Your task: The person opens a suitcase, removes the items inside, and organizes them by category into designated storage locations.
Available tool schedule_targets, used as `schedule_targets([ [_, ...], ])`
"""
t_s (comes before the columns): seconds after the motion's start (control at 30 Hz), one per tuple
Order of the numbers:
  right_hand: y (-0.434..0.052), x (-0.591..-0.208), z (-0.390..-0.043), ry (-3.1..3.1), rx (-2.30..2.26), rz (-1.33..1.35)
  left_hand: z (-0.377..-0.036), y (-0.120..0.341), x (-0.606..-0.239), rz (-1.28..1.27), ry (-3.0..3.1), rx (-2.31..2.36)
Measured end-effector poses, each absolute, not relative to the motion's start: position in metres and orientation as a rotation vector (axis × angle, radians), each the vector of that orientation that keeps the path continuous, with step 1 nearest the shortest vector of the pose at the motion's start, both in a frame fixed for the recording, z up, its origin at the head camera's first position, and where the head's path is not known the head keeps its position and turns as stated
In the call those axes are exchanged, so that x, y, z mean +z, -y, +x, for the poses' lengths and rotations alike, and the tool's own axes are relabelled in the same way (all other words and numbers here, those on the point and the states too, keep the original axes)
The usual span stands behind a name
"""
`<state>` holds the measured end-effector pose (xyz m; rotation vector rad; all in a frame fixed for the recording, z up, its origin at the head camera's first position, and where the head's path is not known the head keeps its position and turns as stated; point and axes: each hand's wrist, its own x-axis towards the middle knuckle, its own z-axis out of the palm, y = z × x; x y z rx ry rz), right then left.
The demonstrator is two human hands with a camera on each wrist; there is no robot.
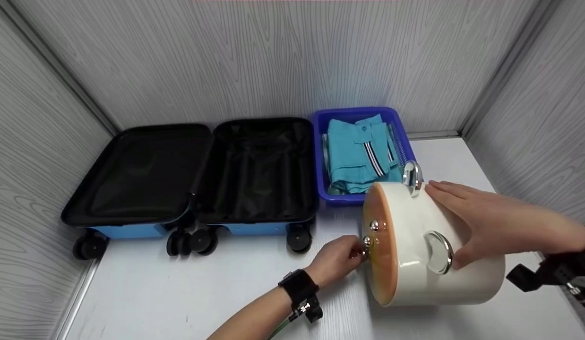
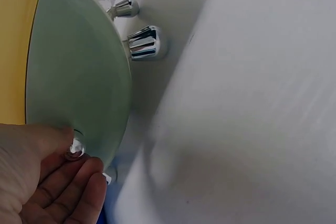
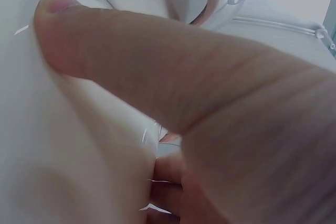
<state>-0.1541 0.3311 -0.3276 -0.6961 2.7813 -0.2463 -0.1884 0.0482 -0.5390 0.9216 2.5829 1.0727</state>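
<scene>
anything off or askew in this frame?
Yes: the white pot lies tipped on its side on the table, orange underside facing the suitcase. The right hand steadies it; the left hand pinches a chrome stud.

Staged test booth: grey wood-grain panels (image 1: 283, 56) enclosing white tabletop (image 1: 179, 288); open suitcase (image 1: 198, 174), clothes bin (image 1: 330, 193) upper centre

An open black-lined blue suitcase (image 1: 193, 177) lies on the white table (image 1: 179, 293). Just beside it, a blue basket (image 1: 321, 156) holds folded teal clothing (image 1: 356, 156).
</scene>
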Motion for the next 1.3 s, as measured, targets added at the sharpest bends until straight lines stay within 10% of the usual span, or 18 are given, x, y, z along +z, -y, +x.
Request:
schedule_targets([
  [0.6,-0.335,-0.329,-0.159,-2.747,-0.238,-0.65,-0.204,0.005,-0.493,1.114,-2.89,0.835],
  [1.3,-0.341,-0.303,-0.202,-2.68,-0.376,-0.584,-0.258,0.161,-0.51,0.463,-3.252,0.524],
])
